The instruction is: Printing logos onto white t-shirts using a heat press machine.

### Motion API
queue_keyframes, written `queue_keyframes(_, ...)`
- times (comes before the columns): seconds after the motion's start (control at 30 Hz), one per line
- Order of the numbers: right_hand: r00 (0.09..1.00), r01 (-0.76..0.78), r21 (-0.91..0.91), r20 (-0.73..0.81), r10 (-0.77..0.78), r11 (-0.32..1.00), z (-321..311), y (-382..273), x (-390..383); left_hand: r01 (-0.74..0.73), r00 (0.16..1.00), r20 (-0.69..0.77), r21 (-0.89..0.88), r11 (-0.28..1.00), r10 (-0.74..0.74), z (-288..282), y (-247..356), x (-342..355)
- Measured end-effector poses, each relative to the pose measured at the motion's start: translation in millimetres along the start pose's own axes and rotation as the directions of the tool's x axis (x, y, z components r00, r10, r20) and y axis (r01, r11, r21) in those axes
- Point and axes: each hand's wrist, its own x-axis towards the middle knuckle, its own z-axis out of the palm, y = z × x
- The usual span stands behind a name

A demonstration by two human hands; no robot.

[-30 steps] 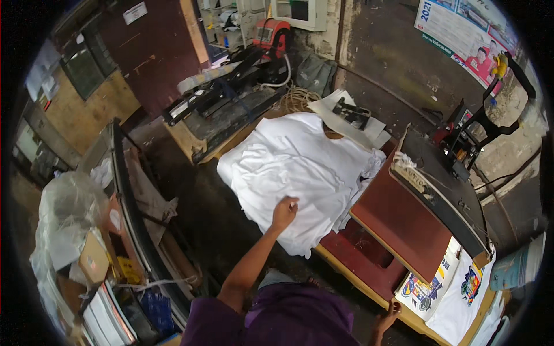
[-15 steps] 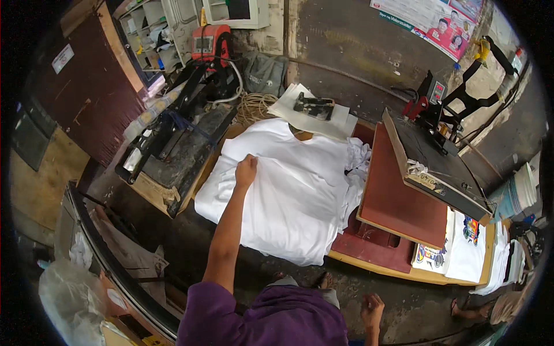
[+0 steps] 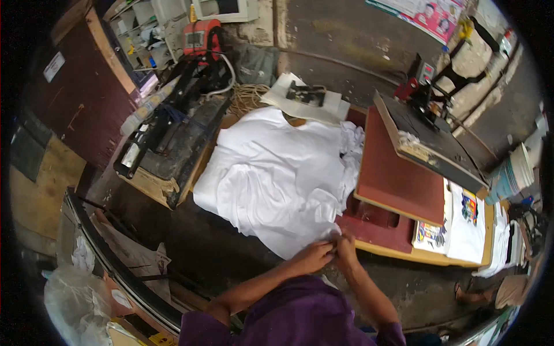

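White T-shirts (image 3: 271, 167) lie in a spread-out pile on the table, the neck opening of the top one toward the wall. Its near right corner is gathered up close to my body. My right hand (image 3: 347, 252) pinches that corner with closed fingers. Just beside it, my left hand (image 3: 311, 258) is closed at the same edge, its fingertips meeting the right hand's. Exactly how much cloth sits in the left fingers is partly hidden.
Right of the pile stands a heat press with a red-brown board (image 3: 395, 167) and a raised dark plate (image 3: 430, 141). Printed white shirts (image 3: 466, 230) lie beyond it. On the left is another press (image 3: 179, 138). Coiled rope (image 3: 248, 99) and paper sheets (image 3: 332, 106) lie behind the pile. Another person's leg (image 3: 482, 295) shows at right.
My left hand has left the middle of the T-shirt and come down to its near right corner. My right hand has risen from my side to that corner. The cloth is now bunched and wrinkled.
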Motion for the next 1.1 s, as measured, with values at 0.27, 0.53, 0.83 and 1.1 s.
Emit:
queue_keyframes(0.27,0.839,0.542,-0.627,0.444,-0.315,0.559,10,-139,-112,-0.264,0.96,-0.19,-0.354,0.897,0.207,-8,78,30)
queue_keyframes(0.53,0.819,0.556,-0.797,0.478,-0.317,0.237,-50,-189,-198,-0.429,0.901,-0.091,-0.326,0.843,0.424,51,155,52)
queue_keyframes(0.83,0.721,0.467,-0.876,0.298,-0.625,0.122,-119,-200,-237,0.023,0.98,0.177,-0.561,0.828,0.092,79,170,46)
queue_keyframes(1.1,0.474,0.63,-0.775,0.342,-0.812,0.042,-153,-204,-240,-0.005,0.999,0.046,-0.366,0.93,0.023,61,191,40)
